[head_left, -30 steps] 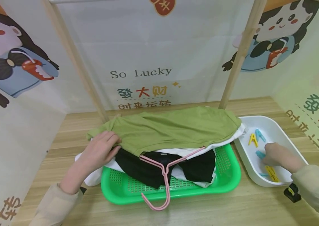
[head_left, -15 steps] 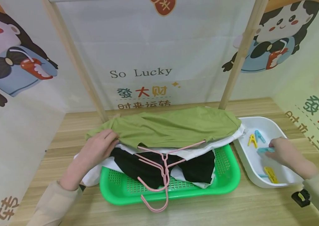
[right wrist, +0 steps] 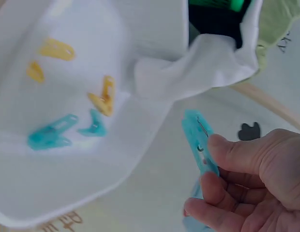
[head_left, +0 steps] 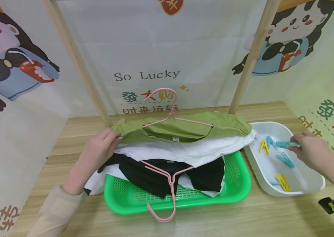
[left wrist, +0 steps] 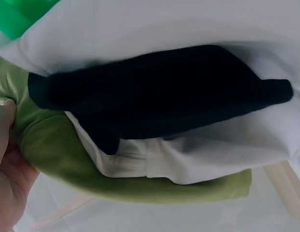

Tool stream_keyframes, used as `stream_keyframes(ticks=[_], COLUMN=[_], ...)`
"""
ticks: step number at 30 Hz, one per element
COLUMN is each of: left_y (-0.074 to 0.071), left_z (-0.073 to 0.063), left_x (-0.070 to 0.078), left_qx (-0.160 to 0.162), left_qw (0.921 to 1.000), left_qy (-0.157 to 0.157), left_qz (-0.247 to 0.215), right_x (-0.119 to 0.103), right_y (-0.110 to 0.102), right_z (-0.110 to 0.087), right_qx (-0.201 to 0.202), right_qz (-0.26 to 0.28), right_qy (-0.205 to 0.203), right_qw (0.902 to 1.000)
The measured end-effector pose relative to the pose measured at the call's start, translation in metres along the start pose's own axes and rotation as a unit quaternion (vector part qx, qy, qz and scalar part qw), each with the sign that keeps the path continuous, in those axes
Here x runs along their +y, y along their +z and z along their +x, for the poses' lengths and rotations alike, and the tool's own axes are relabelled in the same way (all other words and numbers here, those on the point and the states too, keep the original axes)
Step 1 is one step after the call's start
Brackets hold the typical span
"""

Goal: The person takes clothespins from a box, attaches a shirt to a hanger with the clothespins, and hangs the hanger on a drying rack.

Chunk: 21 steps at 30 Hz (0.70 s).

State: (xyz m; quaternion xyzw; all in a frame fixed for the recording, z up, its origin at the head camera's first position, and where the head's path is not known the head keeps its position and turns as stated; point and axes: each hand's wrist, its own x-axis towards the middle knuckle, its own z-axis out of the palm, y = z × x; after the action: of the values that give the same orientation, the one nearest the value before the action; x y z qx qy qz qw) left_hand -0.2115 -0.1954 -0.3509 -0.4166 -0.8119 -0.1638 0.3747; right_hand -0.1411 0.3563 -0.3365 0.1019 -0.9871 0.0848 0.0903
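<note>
My left hand (head_left: 103, 144) pinches the left shoulder of a green shirt (head_left: 229, 124), thumb against the cloth. A pink hanger (head_left: 172, 115) sits in that shirt's neck, its hook pointing up and away. Beneath lie a white garment (head_left: 167, 149) and a black garment (head_left: 152, 182), with another pink hanger (head_left: 173, 194) whose hook hangs toward me. Over the white tray (head_left: 257, 174) my right hand (head_left: 315, 149) holds a blue clothespin (right wrist: 196, 137) between thumb and fingers. Blue (right wrist: 48, 135) and yellow clothespins (right wrist: 57, 49) lie in the tray.
A green basket (head_left: 238, 194) stands under the clothes on the wooden table (head_left: 214, 220). Two wooden posts (head_left: 245, 79) rise behind the pile, joined by a bar at the top. Printed sheets form walls at the back and both sides.
The green shirt's hanger has swung up and back, exposing the shirt's neck and the white garment. My right hand has taken a blue clothespin and raised it, moving right. The left hand stays on the shirt.
</note>
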Motion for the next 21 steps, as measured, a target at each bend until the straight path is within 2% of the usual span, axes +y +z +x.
stream_keyframes(ticks=[3, 6, 10, 16, 18, 21], left_y=[0.000, 0.000, -0.001, -0.001, -0.001, -0.001], left_z=[0.002, 0.003, 0.004, 0.007, 0.008, 0.011], left_x=[-0.002, -0.004, -0.005, -0.005, -0.004, -0.005], left_qx=[-0.002, 0.000, 0.002, 0.004, 0.005, 0.009], left_qw=[0.9999, 0.9996, 0.9994, 0.9994, 0.9993, 0.9991], left_qy=[-0.003, -0.007, -0.013, -0.019, -0.021, -0.020], left_qz=[-0.014, -0.026, -0.031, -0.030, -0.031, -0.036], right_x=[-0.007, -0.015, -0.026, -0.053, -0.067, -0.089], right_y=[-0.010, -0.018, -0.030, -0.050, -0.056, -0.064], right_z=[-0.001, -0.001, 0.001, 0.009, 0.012, 0.020], right_qx=[0.052, 0.084, 0.104, 0.106, 0.115, 0.146], right_qz=[-0.026, -0.038, -0.043, -0.061, -0.065, -0.058], right_qy=[-0.032, -0.061, -0.096, -0.132, -0.155, -0.210], right_qw=[0.9978, 0.9939, 0.9891, 0.9837, 0.9791, 0.9649])
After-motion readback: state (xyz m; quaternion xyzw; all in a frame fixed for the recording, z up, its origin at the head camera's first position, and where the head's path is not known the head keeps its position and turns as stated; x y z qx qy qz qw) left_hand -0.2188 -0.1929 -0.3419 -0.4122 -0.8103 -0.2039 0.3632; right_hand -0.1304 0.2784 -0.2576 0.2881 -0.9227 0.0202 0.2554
